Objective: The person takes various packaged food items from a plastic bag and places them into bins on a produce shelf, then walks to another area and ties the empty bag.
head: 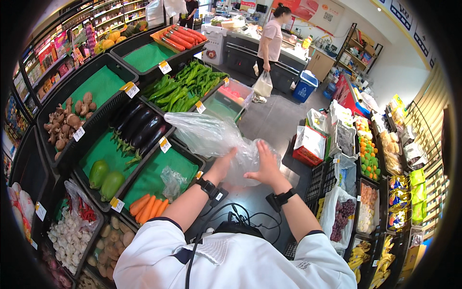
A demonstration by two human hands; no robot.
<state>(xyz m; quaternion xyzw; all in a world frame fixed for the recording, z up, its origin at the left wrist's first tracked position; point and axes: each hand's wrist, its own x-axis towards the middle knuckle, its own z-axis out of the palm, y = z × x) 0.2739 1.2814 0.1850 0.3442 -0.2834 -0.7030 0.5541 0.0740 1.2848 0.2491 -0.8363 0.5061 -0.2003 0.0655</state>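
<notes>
A clear plastic bag (220,139) is spread in front of me, its long end reaching left over the eggplants' crate. My left hand (224,164) is at the bag's near left side, its fingers partly hidden by the film; whether they pinch it cannot be told. My right hand (266,164) lies against the bag's right part with thumb and fingers apart. Left of the bag are dark eggplants (139,126) and green peppers (184,86). Nearer me, carrots (148,208) and a crumpled clear bag (173,182) lie in a green-lined crate.
Crates of mushrooms (68,123), garlic (70,231) and potatoes (110,245) stand left. Fruit crates with grapes (341,220) and bananas (384,258) line the right. A person (270,39) carrying a bag stands beyond, near a blue bin (305,86). Black cables (249,216) hang before my body.
</notes>
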